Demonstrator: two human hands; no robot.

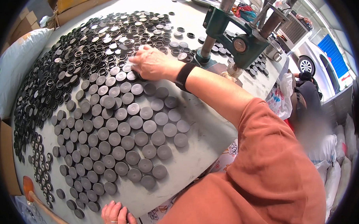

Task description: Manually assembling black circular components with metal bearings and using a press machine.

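Observation:
My right hand (152, 63) reaches over the far middle of the table, fingers bent down among the discs. Something pale shows at its fingertips, but what they grip is hidden. Below it, flat grey round discs (124, 129) lie close together in a wide patch. Beyond and to the left spreads a heap of black ring-rimmed caps (76, 56), some showing shiny faces. Near the front edge of the table, my left hand (118, 217) rests with fingers loosely bent and apart, holding nothing. The closest grey discs sit just above it.
A green hand press (240, 40) stands at the far right of the table (202, 141). A mallet (48, 207) lies at the lower left. White sacks (17, 66) and cardboard boxes (20, 24) flank the left side. Another person in dark clothing (307, 95) sits at right.

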